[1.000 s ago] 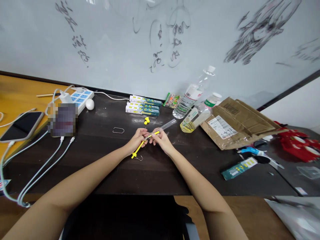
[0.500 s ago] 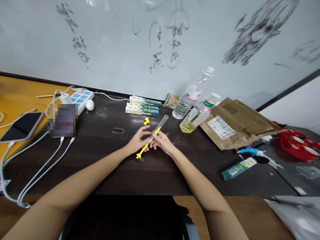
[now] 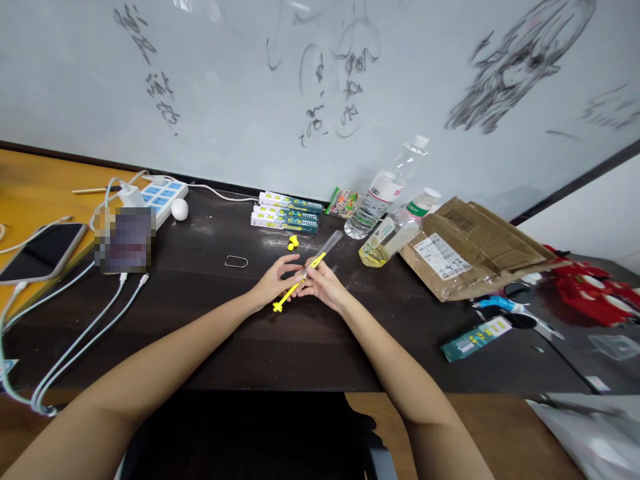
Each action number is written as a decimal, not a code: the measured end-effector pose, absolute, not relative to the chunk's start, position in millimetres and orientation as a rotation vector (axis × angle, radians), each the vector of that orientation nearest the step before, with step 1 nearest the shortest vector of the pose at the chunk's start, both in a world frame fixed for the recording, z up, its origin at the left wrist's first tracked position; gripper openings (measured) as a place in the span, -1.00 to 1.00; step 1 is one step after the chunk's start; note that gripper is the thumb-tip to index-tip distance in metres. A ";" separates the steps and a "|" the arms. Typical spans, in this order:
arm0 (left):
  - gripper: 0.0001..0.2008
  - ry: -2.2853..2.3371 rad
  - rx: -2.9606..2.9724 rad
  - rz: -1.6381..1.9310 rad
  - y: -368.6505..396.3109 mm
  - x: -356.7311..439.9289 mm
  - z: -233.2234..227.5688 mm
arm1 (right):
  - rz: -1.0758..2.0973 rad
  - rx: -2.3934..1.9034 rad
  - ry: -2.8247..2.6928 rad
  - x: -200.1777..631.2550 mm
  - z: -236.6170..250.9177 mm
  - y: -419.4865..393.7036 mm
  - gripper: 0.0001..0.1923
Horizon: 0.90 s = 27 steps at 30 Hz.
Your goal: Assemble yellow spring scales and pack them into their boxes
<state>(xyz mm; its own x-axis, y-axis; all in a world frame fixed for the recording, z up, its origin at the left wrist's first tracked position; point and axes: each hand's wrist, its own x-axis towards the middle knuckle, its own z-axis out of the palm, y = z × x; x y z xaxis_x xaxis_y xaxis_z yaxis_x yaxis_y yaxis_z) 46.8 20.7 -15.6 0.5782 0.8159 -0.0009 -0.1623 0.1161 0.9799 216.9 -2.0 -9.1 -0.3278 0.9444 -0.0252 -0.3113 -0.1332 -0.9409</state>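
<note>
A slim clear plastic tube (image 3: pixel 333 243) slants away over the dark desk, with a yellow rod (image 3: pixel 287 297) running along it. The rod's near end has a cross-shaped yellow tip. My right hand (image 3: pixel 325 283) is closed around the tube and rod near their middle, thumb on top. My left hand (image 3: pixel 270 284) holds the yellow rod lower down, between thumb and fingers, with its index finger lifted. Some left fingertips are hidden behind the rod. Just beyond the hands lie small yellow caps (image 3: pixel 293 242). A bent wire loop (image 3: pixel 236 261) rests to the left.
Narrow printed boxes (image 3: pixel 285 219) lie by the whiteboard. A water bottle (image 3: pixel 380 193), a tilted bottle with yellow liquid (image 3: pixel 376 255) and a brown parcel (image 3: pixel 450 267) stand right. Another box (image 3: pixel 476 339) lies near scissors (image 3: pixel 505 304). Phones, cables and a power strip (image 3: pixel 170 193) occupy the left.
The tube's far end has swung slightly right and down. The yellow rod reaches a little farther along it. Both hands keep nearly the same place.
</note>
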 end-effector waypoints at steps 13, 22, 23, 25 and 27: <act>-0.60 0.566 1.395 0.525 25.1 44.2 -21.6 | 1.297 -0.880 -0.990 242.0 0.7 10.5 -0.62; -0.56 0.537 1.586 0.441 26.2 39.6 -15.6 | 1.265 -0.901 -0.963 241.1 4.8 10.3 -0.62; -0.56 0.527 1.594 0.437 25.3 39.0 -14.4 | 1.273 -0.910 -0.960 241.2 4.2 10.7 -0.60; -0.56 0.512 1.590 0.437 23.8 38.0 -12.7 | 1.278 -0.929 -0.961 241.4 2.9 11.4 -0.58; -0.57 0.510 1.558 0.447 23.4 38.0 -12.5 | 1.278 -0.946 -0.972 241.0 2.5 11.1 -0.59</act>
